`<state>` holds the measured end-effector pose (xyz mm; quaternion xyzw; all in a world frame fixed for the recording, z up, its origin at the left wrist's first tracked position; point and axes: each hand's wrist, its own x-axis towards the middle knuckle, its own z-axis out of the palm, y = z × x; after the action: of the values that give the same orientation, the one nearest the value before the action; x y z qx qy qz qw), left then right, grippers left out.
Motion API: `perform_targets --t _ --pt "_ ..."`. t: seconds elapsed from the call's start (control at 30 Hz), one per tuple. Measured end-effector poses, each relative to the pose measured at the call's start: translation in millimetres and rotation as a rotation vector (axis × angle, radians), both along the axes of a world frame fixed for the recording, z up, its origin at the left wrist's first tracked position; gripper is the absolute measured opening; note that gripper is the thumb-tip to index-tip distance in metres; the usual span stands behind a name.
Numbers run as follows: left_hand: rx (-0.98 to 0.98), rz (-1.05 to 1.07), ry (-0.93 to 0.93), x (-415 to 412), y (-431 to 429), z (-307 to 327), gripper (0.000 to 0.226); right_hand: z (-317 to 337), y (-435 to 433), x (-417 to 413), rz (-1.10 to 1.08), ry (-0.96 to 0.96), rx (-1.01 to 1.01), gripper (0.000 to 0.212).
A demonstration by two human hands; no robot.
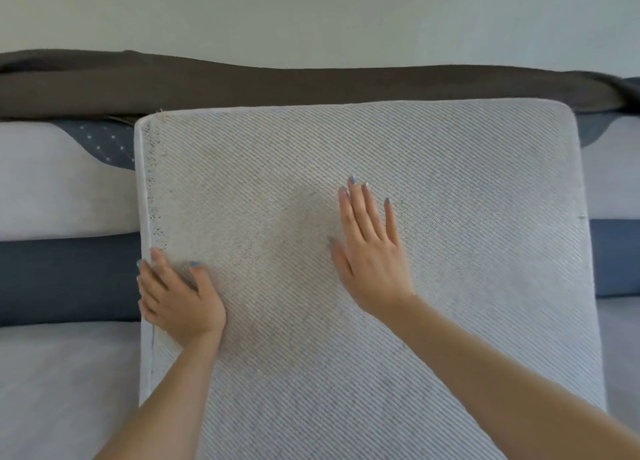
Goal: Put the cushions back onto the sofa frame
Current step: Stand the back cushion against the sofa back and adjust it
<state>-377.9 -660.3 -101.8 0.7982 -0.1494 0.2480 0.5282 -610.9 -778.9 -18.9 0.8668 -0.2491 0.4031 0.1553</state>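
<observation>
A large pale grey ribbed cushion (450, 251) fills the middle of the view, its far edge leaning toward the sofa back. My left hand (176, 296) grips the cushion's left edge, fingers wrapped round the side and thumb on the top face. My right hand (370, 251) lies flat on the cushion's face with straight, spread fingers. The sofa frame (65, 279) shows on both sides as dark blue fabric bands.
A light grey seat cushion (62, 390) lies at the lower left and another pale cushion (59, 182) stands behind it. A dark brown blanket (311, 85) is draped along the top of the sofa back. A plain white wall rises behind.
</observation>
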Motion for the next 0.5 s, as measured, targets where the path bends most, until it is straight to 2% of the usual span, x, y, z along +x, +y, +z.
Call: perform_targets --t 0.07,0.17,0.3,0.43,0.5 --pt "-0.004 0.008 0.001 1.6 -0.9 1.0 0.067 -1.5 -10.0 -9.5 0.039 -0.032 -0.040 0.059" --pt "-0.002 0.007 0.001 -0.9 -0.2 -0.6 0.067 -10.8 -21.9 -18.1 -0.023 0.077 -0.010 0.060" --pt "-0.011 -0.002 -0.014 0.9 -0.3 -2.3 0.067 1.4 -10.1 -26.3 0.004 -0.096 -0.006 0.060" --pt "-0.019 -0.005 0.000 1.5 -1.8 -3.3 0.068 -13.1 -27.5 -33.3 -0.080 0.063 -0.004 0.061" --pt "-0.019 -0.008 -0.018 0.4 -1.4 -1.8 0.068 -8.0 -24.9 -31.0 -0.078 0.001 0.033 0.061"
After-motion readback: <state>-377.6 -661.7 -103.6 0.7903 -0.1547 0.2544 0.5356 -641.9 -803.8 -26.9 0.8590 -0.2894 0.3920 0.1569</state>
